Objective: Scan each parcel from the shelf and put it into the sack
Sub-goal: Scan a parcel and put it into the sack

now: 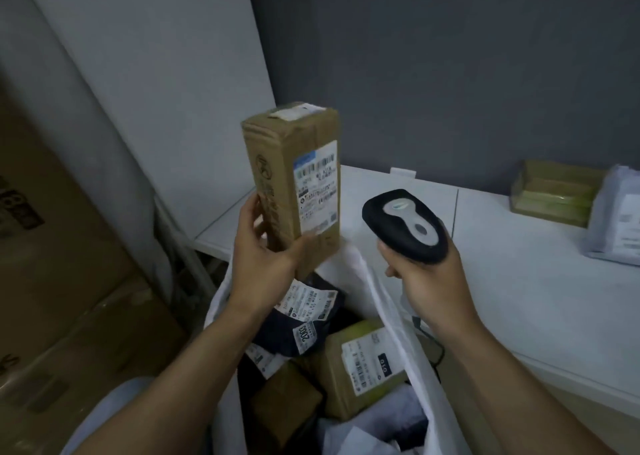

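Note:
My left hand [263, 250] grips the lower end of a tall brown cardboard parcel [282, 167], held upright with its white shipping label turned toward the right. My right hand [429, 274] holds a black and grey barcode scanner [405, 226] just right of the parcel, its head pointing up and left toward the label. Below both hands the white sack [388, 302] stands open, with several parcels inside: a dark bag with labels [304, 319], a brown box with a label [360, 364] and a smaller brown box [284, 402].
A white shelf surface [519, 281] runs to the right, with a flat brown box [554, 191] and a grey mailer bag [616, 219] at its far right. Big cardboard cartons [62, 264] stand at the left. A white panel and a dark wall rise behind.

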